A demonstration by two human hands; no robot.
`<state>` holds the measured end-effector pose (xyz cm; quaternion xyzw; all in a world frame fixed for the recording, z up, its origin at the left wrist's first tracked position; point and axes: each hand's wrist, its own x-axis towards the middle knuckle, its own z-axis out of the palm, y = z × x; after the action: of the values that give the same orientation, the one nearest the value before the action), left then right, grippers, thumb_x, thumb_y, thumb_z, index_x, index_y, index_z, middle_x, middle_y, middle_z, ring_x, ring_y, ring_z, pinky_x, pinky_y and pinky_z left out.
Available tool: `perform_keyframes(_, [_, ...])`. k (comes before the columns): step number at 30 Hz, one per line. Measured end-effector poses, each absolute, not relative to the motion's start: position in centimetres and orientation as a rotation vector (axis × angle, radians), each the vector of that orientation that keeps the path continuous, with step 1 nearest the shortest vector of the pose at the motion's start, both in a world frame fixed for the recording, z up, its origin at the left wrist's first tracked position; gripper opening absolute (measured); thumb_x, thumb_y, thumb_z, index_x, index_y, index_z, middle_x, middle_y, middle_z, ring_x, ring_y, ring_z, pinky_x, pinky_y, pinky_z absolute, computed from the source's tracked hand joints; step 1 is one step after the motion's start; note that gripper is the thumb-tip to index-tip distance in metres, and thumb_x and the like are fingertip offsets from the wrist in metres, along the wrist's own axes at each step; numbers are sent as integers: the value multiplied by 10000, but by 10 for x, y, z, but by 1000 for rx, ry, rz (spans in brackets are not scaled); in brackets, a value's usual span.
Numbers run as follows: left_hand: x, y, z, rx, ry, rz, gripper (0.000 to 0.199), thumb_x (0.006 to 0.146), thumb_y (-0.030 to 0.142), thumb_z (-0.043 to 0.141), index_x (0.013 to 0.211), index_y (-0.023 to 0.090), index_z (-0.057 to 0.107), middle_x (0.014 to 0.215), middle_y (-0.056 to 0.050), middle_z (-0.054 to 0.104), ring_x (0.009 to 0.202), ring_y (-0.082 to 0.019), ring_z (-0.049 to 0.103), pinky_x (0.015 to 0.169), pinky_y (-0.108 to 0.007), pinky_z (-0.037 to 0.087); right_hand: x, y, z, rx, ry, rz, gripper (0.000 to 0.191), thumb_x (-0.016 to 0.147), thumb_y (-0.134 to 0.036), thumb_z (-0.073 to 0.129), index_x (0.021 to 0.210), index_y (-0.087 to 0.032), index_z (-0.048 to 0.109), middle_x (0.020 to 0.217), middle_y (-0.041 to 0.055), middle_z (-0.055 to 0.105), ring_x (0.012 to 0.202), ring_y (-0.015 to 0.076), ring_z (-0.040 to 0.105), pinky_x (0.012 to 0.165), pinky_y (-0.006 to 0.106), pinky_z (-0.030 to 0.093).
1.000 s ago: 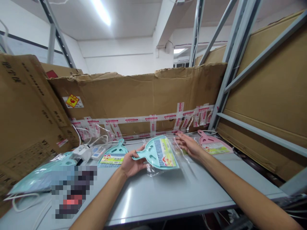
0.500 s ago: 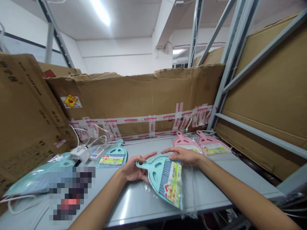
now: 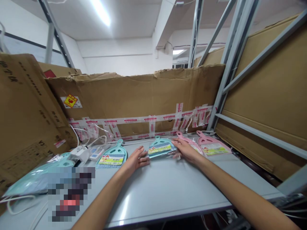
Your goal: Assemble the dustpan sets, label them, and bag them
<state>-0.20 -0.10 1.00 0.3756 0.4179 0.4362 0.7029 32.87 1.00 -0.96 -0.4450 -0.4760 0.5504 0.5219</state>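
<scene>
A teal dustpan-and-brush set (image 3: 160,148) in clear wrapping lies at the back middle of the grey table, its looped handle pointing away from me. My left hand (image 3: 137,160) is open beside its left edge, fingers apart; I cannot tell whether the fingertips touch the wrapping. My right hand (image 3: 185,150) grips the set's right edge, some fingers slightly blurred. Left of it lies another teal dustpan-and-brush set (image 3: 112,156). To the right are two pink sets, one partly behind my right hand (image 3: 189,142) and one farther right (image 3: 212,145).
Several wrapped teal sets (image 3: 40,175) are heaped at the left, near a white power adapter (image 3: 81,152) and cables. A pixelated patch covers something at the front left. A taped cardboard box (image 3: 134,99) walls off the back; metal shelf posts (image 3: 219,95) stand at right.
The teal set has moved from in front of me to the back of the table, turning so its handle points away. Both hands went with it; the left has opened beside it.
</scene>
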Motion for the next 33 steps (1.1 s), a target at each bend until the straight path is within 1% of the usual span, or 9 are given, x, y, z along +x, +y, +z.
perform_keyframes(3, [-4, 1, 7, 861, 952, 1014, 664, 911, 346, 902, 1469, 142, 605, 1316, -256, 769, 1070, -295, 817, 937, -400, 675, 334, 10, -9, -1194, -1381, 1094, 475, 959, -583, 794, 1263, -219, 759, 873, 65, 797, 643, 223, 720, 581, 345, 618])
perform_keyframes(7, [-6, 1, 5, 957, 955, 1004, 541, 913, 326, 904, 1363, 132, 674, 1208, -247, 806, 976, -274, 827, 834, -354, 673, 341, 9, -4, -1290, -1640, 686, 358, 953, -515, 779, 1148, -219, 831, 1025, 108, 845, 905, 301, 776, 873, 421, 612])
perform_keyframes(10, [-5, 3, 2, 1046, 951, 984, 529, 880, 310, 929, 1308, 130, 675, 1096, -219, 818, 836, -259, 826, 768, -356, 661, 344, 9, -2, -1296, -1739, 553, 302, 953, -461, 769, 1134, -233, 851, 1048, 108, 854, 938, 315, 768, 931, 437, 579])
perform_keyframes(13, [-7, 5, -4, 1154, 991, 957, 615, 812, 358, 976, 1288, 125, 662, 975, -179, 810, 747, -248, 805, 722, -359, 636, 342, 8, -3, -1312, -1841, 467, 289, 970, -416, 749, 1167, -235, 857, 1079, 116, 855, 957, 314, 763, 939, 433, 567])
perform_keyframes(16, [-11, 5, -5, 1391, 1127, 899, 733, 768, 492, 972, 1318, 121, 659, 923, -126, 796, 707, -217, 760, 699, -344, 601, 337, 4, -2, -1323, -2031, 348, 268, 1022, -374, 684, 1165, -221, 851, 1102, 117, 836, 999, 300, 747, 928, 419, 565])
perform_keyframes(20, [-12, -4, 7, 1764, 1326, 761, 854, 722, 616, 931, 1401, 160, 686, 1051, -95, 797, 830, -226, 734, 745, -331, 557, 332, -1, 0, -1269, -2168, 179, 244, 1055, -369, 678, 1135, -195, 829, 1094, 128, 783, 1074, 306, 706, 973, 433, 562])
perform_keyframes(24, [-7, -15, 20, 1958, 1437, 639, 985, 647, 535, 963, 1518, 199, 650, 1113, -66, 793, 827, -221, 696, 763, -328, 520, 334, 1, -4, -1193, -2156, 78, 254, 1044, -365, 721, 1221, -200, 795, 1204, 146, 766, 1208, 332, 653, 1102, 488, 523])
perform_keyframes(28, [-4, -17, 19, 2051, 1393, 605, 854, 733, 452, 892, 1508, 178, 658, 1015, -53, 794, 835, -232, 693, 773, -327, 493, 338, 5, -11, -1195, -2156, 83, 349, 1054, -345, 697, 1365, -197, 751, 1301, 157, 760, 1293, 350, 620, 1166, 530, 492])
perform_keyframes(33, [-4, -15, 10, 2149, 1311, 637, 716, 845, 384, 786, 1518, 182, 653, 986, -55, 800, 795, -222, 682, 767, -328, 467, 341, 8, -17, -1247, -2155, 161, 400, 1073, -369, 643, 1423, -195, 730, 1318, 170, 759, 1283, 352, 649, 1141, 534, 522])
